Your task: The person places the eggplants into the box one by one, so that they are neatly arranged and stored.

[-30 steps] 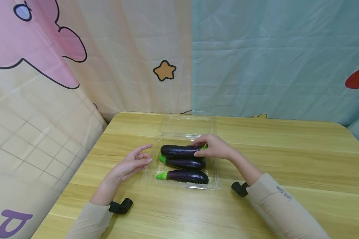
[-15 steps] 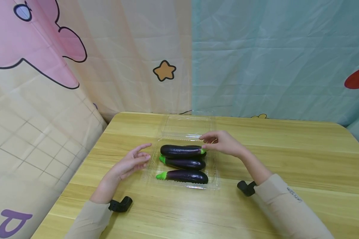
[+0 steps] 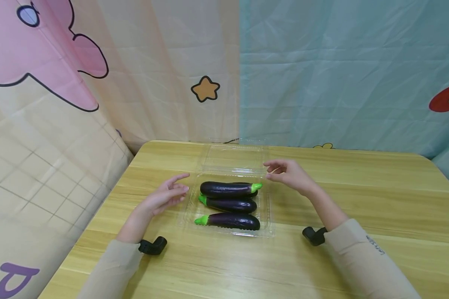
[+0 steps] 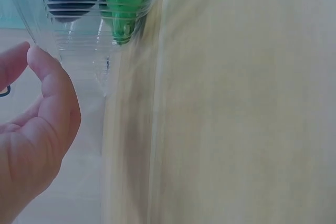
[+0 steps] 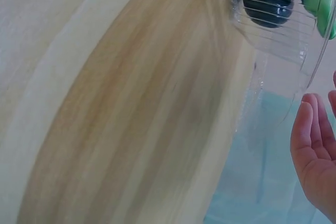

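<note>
A clear plastic clamshell box (image 3: 267, 216) lies with several dark purple eggplants in it. The top eggplant (image 3: 224, 189) rests with its green stem to the right, partly covering another behind it. Below it lie a middle eggplant (image 3: 232, 204) and a front eggplant (image 3: 233, 221), both with stems to the left. My left hand (image 3: 161, 198) is at the box's left rim, fingers loosely bent, holding nothing. Beyond the right rim, my right hand (image 3: 293, 176) hovers with relaxed fingers and nothing in them. The right wrist view shows that hand (image 5: 315, 156) apart from the eggplants.
The box's clear lid (image 3: 233, 157) is folded back toward the far table edge. Beneath everything is a wooden table (image 3: 359, 199). A printed curtain (image 3: 303, 83) hangs behind and along the left. Each wrist wears a black camera mount (image 3: 153, 246).
My right hand has let go of the top eggplant and drawn away to the right, uncovering its green stem. The left hand has shifted slightly up.
</note>
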`<state>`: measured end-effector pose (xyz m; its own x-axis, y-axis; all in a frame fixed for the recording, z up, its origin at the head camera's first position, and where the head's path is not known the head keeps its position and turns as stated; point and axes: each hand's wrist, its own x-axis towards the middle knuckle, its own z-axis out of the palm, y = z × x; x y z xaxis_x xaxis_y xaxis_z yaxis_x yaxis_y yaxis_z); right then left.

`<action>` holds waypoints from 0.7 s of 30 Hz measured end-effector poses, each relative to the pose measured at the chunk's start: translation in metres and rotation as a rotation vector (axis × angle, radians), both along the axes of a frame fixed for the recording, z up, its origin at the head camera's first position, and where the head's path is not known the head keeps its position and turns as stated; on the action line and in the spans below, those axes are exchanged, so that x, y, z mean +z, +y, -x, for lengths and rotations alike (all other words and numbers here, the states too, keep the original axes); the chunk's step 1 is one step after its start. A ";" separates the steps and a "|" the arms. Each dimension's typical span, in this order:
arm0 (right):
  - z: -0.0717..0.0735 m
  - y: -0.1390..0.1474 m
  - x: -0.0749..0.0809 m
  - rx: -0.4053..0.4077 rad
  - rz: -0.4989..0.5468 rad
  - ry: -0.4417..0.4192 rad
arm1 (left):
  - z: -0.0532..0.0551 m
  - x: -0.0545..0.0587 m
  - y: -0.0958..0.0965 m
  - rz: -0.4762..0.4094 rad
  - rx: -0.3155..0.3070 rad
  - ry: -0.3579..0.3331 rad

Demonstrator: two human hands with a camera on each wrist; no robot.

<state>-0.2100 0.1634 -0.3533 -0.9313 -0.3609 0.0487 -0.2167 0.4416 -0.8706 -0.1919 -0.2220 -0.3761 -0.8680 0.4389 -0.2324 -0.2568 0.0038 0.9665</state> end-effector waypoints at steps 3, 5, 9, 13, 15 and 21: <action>0.000 0.002 -0.002 -0.050 0.011 -0.031 | 0.006 0.000 0.000 0.000 0.007 -0.008; 0.001 0.003 -0.003 -0.078 0.023 -0.059 | 0.010 0.000 0.000 0.002 0.009 -0.014; 0.001 0.005 -0.004 -0.105 0.064 -0.121 | 0.018 0.001 0.001 0.014 0.019 -0.023; 0.004 0.005 -0.008 -0.100 0.125 -0.209 | 0.025 0.002 0.002 0.027 0.023 -0.028; 0.005 0.005 -0.010 -0.092 0.160 -0.258 | 0.029 0.003 0.003 0.021 0.020 -0.031; 0.009 0.006 -0.016 -0.056 0.283 -0.409 | 0.039 0.003 0.007 -0.031 0.021 -0.059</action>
<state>-0.2188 0.1691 -0.3689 -0.9123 -0.3349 -0.2356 0.1846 0.1772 -0.9667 -0.2313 -0.2153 -0.3732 -0.8620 0.4288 -0.2702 -0.3135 -0.0321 0.9491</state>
